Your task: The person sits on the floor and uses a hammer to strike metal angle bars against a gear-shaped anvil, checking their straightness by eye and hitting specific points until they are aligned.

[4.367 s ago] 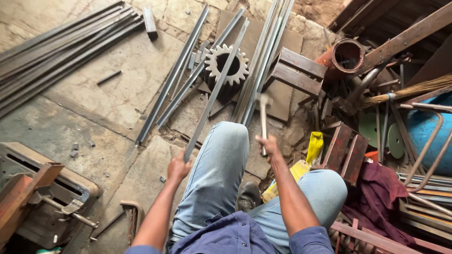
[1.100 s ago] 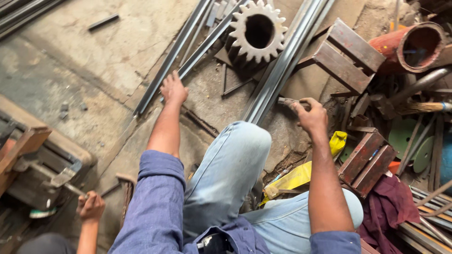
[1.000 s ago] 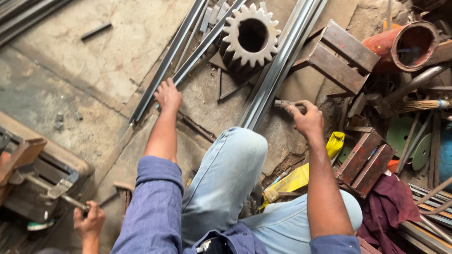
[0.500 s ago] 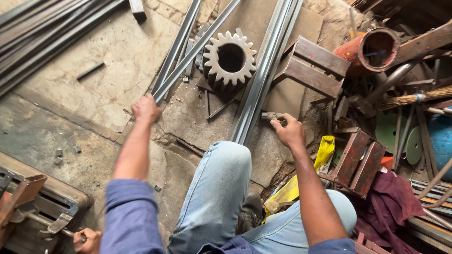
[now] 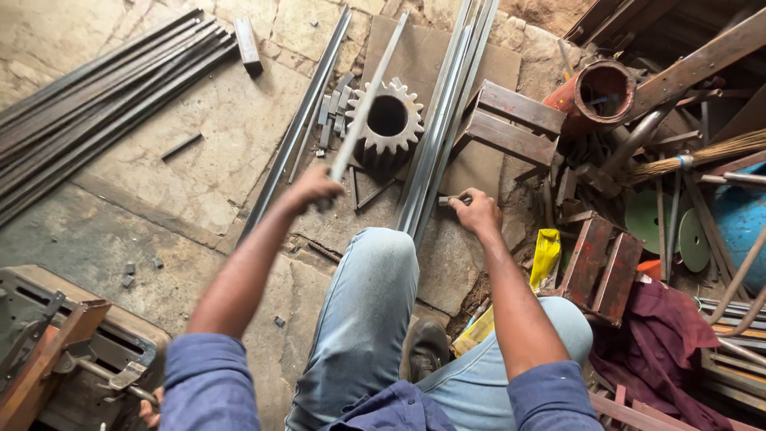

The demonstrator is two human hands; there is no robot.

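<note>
The left hand (image 5: pixel 313 187) grips a long steel bar (image 5: pixel 369 96) lifted over the toothed gear (image 5: pixel 387 121); the right hand (image 5: pixel 476 214) closes on a small tool beside the floor's bar bundle (image 5: pixel 443 120). Best kept level, clear of the gear.

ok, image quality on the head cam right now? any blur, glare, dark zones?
Head view: even daylight, no harsh glare on the stone floor. Left hand and the metal strip it grips are motion-smeared; right hand and the gear are sharper. Top-right scrap pile sinks into shadow. Wide-angle lens bends the bar bundle near the left edge.
</note>
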